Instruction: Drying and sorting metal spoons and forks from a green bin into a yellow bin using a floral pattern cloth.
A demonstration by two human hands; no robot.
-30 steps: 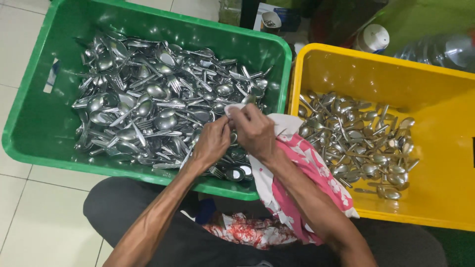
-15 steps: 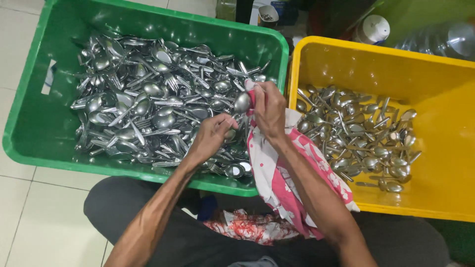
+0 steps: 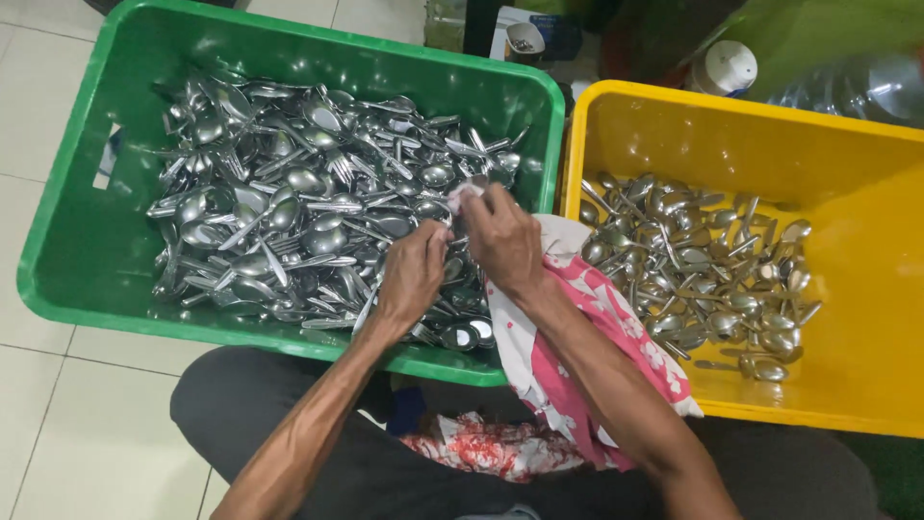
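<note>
Your right hand (image 3: pixel 502 241) has its fingers (image 3: pixel 481 204) closed around a fold of the pink-and-white cloth (image 3: pixel 577 337), pinching what looks like a piece of cutlery inside it; the piece itself is too hidden to name. Your left hand (image 3: pixel 412 272), fingers curled narrow, steadies it from just beside, over the heap of spoons and forks (image 3: pixel 308 212). Keep the cloth wrapped fully round the metal and rub along its length. The cloth trails back from your fingers over the rim of the green crate (image 3: pixel 58 241); the yellow crate (image 3: pixel 866 183) sits to their right.
</note>
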